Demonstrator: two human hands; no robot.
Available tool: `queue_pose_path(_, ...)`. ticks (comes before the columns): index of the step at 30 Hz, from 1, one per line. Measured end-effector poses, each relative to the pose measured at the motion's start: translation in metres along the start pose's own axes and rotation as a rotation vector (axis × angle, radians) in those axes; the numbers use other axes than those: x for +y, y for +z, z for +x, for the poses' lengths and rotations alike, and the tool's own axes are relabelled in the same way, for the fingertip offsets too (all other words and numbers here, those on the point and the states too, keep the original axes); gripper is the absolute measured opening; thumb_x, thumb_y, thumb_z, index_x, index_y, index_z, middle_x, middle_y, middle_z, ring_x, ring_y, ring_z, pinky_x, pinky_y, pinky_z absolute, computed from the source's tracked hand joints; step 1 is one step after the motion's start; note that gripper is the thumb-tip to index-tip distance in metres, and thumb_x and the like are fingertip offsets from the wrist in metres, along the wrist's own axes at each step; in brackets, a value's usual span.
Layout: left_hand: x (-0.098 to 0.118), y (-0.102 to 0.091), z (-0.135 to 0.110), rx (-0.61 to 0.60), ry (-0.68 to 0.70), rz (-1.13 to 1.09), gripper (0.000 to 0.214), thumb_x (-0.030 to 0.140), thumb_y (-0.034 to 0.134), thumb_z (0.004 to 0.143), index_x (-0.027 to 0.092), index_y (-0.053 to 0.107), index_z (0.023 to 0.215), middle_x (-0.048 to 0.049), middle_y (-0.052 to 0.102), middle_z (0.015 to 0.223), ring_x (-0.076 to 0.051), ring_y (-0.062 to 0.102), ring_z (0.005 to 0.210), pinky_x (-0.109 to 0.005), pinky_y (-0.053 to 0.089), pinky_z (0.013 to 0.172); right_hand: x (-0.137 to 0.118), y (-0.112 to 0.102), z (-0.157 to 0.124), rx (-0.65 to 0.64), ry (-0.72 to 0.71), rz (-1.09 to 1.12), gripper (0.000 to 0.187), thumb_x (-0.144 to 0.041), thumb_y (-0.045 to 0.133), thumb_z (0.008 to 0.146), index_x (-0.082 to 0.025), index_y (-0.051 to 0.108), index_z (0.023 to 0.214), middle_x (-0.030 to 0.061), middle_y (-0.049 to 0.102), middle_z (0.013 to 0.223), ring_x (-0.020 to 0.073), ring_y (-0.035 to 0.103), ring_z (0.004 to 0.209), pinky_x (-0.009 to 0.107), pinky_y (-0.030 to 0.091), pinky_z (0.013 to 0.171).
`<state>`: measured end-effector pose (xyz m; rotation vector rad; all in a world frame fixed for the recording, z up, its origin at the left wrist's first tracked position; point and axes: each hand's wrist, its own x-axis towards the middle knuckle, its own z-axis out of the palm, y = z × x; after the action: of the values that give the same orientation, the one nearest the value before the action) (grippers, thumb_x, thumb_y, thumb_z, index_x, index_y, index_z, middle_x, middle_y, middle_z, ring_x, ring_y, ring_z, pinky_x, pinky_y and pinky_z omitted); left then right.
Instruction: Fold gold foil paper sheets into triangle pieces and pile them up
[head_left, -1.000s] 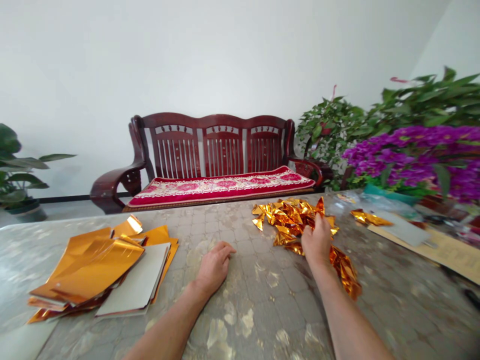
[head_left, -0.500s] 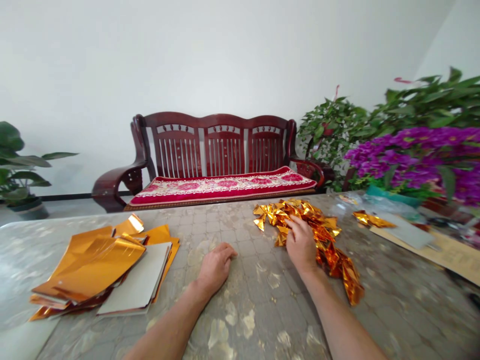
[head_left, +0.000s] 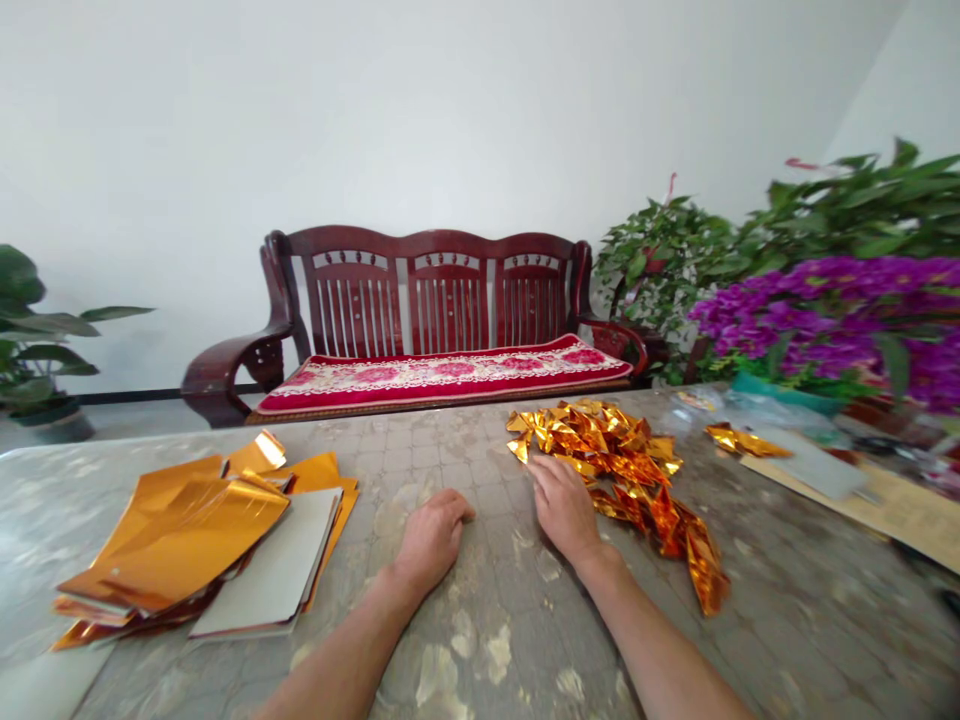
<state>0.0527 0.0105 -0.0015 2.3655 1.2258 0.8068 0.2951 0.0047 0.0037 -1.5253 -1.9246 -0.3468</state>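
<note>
My right hand lies flat on the table, fingers stretched out, at the near-left edge of a heap of folded gold foil pieces. Nothing is in it. My left hand rests on the patterned tabletop a little to the left, fingers loosely curled, holding nothing. A stack of flat gold foil sheets with grey backs lies further to the left, apart from both hands.
One more folded gold piece lies at the right by a flat cardboard sheet. Purple flowers and green plants stand at the table's right edge. A red wooden bench is behind the table.
My right hand has drawn back from the middle of the gold heap toward me and to the left, and now lies flat at the heap's edge. The left hand has stayed put.
</note>
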Motion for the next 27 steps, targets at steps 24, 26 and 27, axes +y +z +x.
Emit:
queue_pose_path(24, 0.000, 0.000, 0.004, -0.039, -0.018, 0.040, 0.033, 0.003, 0.043, 0.077, 0.021, 0.069, 0.085, -0.0038, 0.066, 0.094, -0.017, 0.061, 0.091, -0.025, 0.044, 0.082, 0.043, -0.027, 0.054, -0.266, 0.195, -0.482, 0.032, -0.013, 0.050, 0.086, -0.018, 0.075, 0.105, 0.0105, 0.055, 0.139, 0.0309, 0.040, 0.125, 0.041, 0.035, 0.096)
queue_pose_path(26, 0.000, 0.000, 0.004, -0.039, -0.013, 0.035, 0.033, 0.003, 0.043, 0.077, 0.021, 0.070, 0.086, -0.0040, 0.066, 0.093, -0.017, 0.061, 0.092, -0.025, 0.044, 0.083, 0.049, -0.029, 0.058, -0.315, 0.178, -0.502, 0.033, -0.010, 0.048, 0.085, -0.018, 0.075, 0.101, 0.0109, 0.061, 0.131, 0.0297, 0.043, 0.121, 0.040, 0.034, 0.094)
queue_pose_path(27, 0.000, 0.000, 0.004, -0.038, -0.012, 0.034, 0.034, 0.003, 0.043, 0.077, 0.021, 0.070, 0.086, -0.0041, 0.066, 0.093, -0.017, 0.061, 0.092, -0.025, 0.044, 0.083, 0.051, -0.031, 0.060, -0.334, 0.166, -0.507, 0.033, -0.009, 0.047, 0.085, -0.017, 0.075, 0.100, 0.0115, 0.065, 0.125, 0.0290, 0.045, 0.119, 0.039, 0.034, 0.093)
